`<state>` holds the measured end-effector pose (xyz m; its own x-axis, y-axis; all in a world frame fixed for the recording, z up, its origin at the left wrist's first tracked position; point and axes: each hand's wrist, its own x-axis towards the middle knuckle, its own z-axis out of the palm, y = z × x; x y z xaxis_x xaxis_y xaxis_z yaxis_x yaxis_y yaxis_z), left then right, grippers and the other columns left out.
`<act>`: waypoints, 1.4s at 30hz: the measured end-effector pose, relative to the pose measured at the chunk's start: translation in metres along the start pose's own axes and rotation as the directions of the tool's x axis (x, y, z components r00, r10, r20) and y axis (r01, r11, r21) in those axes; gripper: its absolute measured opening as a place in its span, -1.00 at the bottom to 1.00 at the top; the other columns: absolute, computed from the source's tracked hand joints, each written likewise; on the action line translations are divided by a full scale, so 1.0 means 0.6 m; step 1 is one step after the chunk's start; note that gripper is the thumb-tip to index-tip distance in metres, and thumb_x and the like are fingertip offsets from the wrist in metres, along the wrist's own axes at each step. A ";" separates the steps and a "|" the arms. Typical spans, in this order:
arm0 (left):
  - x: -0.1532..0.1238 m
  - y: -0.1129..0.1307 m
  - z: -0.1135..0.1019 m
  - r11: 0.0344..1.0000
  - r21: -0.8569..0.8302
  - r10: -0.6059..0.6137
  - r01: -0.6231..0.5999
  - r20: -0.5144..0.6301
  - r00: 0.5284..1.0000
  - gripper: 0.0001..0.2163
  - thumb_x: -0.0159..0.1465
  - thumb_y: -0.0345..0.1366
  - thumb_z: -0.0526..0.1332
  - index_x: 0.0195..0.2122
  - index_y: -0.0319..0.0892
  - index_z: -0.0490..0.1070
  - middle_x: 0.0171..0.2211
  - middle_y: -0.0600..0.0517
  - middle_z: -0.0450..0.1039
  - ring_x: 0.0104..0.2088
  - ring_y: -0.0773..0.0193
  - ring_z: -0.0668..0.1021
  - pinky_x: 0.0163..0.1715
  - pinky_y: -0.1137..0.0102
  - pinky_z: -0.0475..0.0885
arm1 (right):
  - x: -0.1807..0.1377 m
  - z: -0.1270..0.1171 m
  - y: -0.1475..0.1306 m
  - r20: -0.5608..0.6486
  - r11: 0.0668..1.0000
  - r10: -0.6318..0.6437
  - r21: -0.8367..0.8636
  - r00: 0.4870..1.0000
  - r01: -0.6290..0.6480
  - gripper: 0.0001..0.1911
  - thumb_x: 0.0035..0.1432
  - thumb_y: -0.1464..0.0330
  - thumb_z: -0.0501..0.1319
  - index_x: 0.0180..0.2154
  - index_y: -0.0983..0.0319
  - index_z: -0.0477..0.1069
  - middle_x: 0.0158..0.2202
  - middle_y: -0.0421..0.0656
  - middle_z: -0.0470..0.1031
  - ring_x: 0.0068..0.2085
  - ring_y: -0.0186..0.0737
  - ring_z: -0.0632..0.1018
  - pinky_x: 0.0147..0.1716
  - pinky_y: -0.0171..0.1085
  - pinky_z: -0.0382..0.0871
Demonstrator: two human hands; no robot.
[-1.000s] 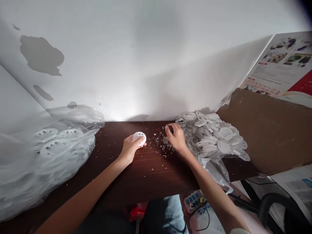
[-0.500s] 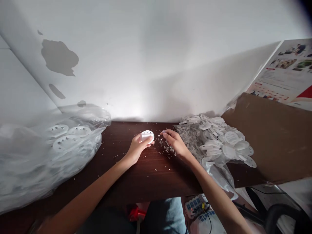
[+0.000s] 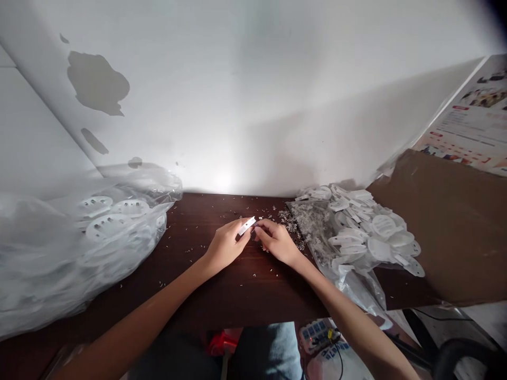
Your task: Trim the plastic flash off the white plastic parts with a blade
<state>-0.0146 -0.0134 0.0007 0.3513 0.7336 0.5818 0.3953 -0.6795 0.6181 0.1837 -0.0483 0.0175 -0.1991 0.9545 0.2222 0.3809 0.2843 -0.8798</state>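
Observation:
Above the dark wooden table (image 3: 222,301), my left hand (image 3: 225,244) grips a white round plastic part (image 3: 246,226), now turned with its thin edge facing up. Close beside it, my right hand (image 3: 277,241) has its thumb and index finger pinched near the part's right end. Whatever sits between those fingertips is too small to make out. Several tiny clear and white pieces (image 3: 291,221) lie scattered on the table just behind my right hand.
A clear plastic bag (image 3: 79,264) of white round parts fills the left side. On the right lie a heap of white plastic parts (image 3: 372,227), a pile of tiny clear pieces (image 3: 312,219) and a brown cardboard sheet (image 3: 447,227). A power strip (image 3: 315,335) is below the table.
My left hand has tipped the white part from face-on to edge-up. My right hand has moved left and its fingers have come up to the part.

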 end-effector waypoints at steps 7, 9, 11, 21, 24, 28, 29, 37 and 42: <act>-0.011 -0.006 0.010 1.000 0.023 -0.006 0.007 -0.028 1.000 -0.66 0.37 -0.32 0.25 0.15 -0.06 0.56 -0.06 -0.07 0.68 -0.12 0.11 0.70 -0.02 0.30 0.56 | 0.001 0.001 -0.003 -0.023 0.999 -0.003 -0.053 1.000 0.002 -0.75 0.42 0.20 0.14 -0.10 0.18 0.53 -0.33 -0.21 0.59 -0.48 -0.31 0.51 -0.44 -0.31 0.39; -0.015 -0.006 0.014 0.999 0.025 -0.029 0.030 -0.048 0.998 -0.65 0.36 -0.32 0.26 0.16 -0.07 0.56 -0.04 -0.08 0.68 -0.10 0.10 0.70 -0.01 0.30 0.56 | 0.001 0.003 -0.004 -0.026 0.998 -0.008 -0.070 1.000 0.006 -0.75 0.42 0.21 0.14 -0.12 0.18 0.53 -0.33 -0.20 0.60 -0.47 -0.30 0.51 -0.43 -0.31 0.39; -0.018 -0.006 0.017 0.999 0.016 -0.032 0.033 -0.057 0.998 -0.65 0.36 -0.32 0.26 0.17 -0.08 0.56 -0.02 -0.09 0.68 -0.09 0.10 0.69 0.01 0.30 0.56 | 0.001 0.004 -0.004 -0.026 0.997 -0.015 -0.081 1.000 0.013 -0.76 0.41 0.22 0.13 -0.12 0.18 0.53 -0.33 -0.20 0.60 -0.46 -0.30 0.51 -0.42 -0.31 0.39; -0.021 -0.007 0.018 0.999 0.002 -0.053 0.054 -0.062 0.997 -0.66 0.34 -0.30 0.28 0.14 -0.07 0.57 -0.03 -0.10 0.68 -0.07 0.06 0.69 0.07 0.24 0.56 | -0.003 0.006 -0.010 -0.046 0.989 -0.054 -0.138 0.997 0.047 -0.80 0.40 0.28 0.11 -0.15 0.17 0.50 -0.35 -0.21 0.58 -0.40 -0.25 0.56 -0.37 -0.30 0.38; -0.023 -0.004 0.018 0.999 0.008 -0.033 0.033 -0.073 0.997 -0.67 0.36 -0.29 0.27 0.13 -0.07 0.58 -0.01 -0.10 0.67 -0.06 0.06 0.69 0.08 0.24 0.55 | -0.005 0.009 -0.010 -0.051 0.980 -0.089 -0.181 0.995 0.079 -0.80 0.42 0.28 0.10 -0.14 0.18 0.47 -0.38 -0.20 0.55 -0.40 -0.23 0.56 -0.35 -0.29 0.38; -0.024 -0.002 0.020 0.999 -0.013 -0.041 0.040 -0.103 0.994 -0.70 0.34 -0.28 0.29 0.09 -0.08 0.60 -0.03 -0.12 0.67 -0.07 0.04 0.69 0.09 0.22 0.55 | -0.005 0.015 -0.008 -0.049 0.964 -0.156 -0.226 0.987 0.141 -0.79 0.46 0.30 0.05 -0.09 0.17 0.44 -0.31 -0.17 0.56 -0.37 -0.21 0.59 -0.30 -0.27 0.40; -0.024 -0.002 0.021 0.998 -0.026 -0.055 0.052 -0.110 0.992 -0.70 0.34 -0.28 0.31 0.08 -0.08 0.61 -0.04 -0.12 0.68 -0.07 0.03 0.69 0.09 0.22 0.55 | -0.005 0.016 -0.007 -0.049 0.960 -0.163 -0.237 0.985 0.147 -0.79 0.47 0.31 0.04 -0.09 0.17 0.43 -0.30 -0.16 0.56 -0.37 -0.20 0.59 -0.30 -0.27 0.40; -0.022 0.026 0.019 0.991 -0.055 -0.125 0.119 -0.111 0.986 -0.77 0.34 -0.25 0.30 0.00 -0.08 0.62 -0.11 -0.10 0.68 -0.14 0.06 0.69 -0.02 0.23 0.57 | -0.008 0.015 -0.004 -0.049 0.927 -0.204 -0.332 0.978 0.177 -0.80 0.48 0.29 0.06 -0.12 0.15 0.44 -0.33 -0.13 0.59 -0.38 -0.13 0.61 -0.32 -0.23 0.38; 0.015 0.036 0.005 0.916 -0.246 -0.361 0.316 -0.160 0.919 -0.76 0.32 -0.15 0.33 -0.11 -0.17 0.63 -0.24 -0.07 0.67 -0.27 0.15 0.65 -0.25 0.32 0.53 | -0.006 0.004 0.000 -0.129 0.953 -0.191 -0.262 0.973 0.152 -0.72 0.47 0.18 0.11 0.03 0.16 0.47 -0.23 -0.09 0.65 -0.35 -0.09 0.66 -0.31 -0.20 0.45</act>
<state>-0.0004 -0.0216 0.0174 0.0442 0.9170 0.3965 0.2641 -0.3934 0.8806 0.1823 -0.0519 0.0157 -0.1501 0.8863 0.4381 0.5692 0.4398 -0.6947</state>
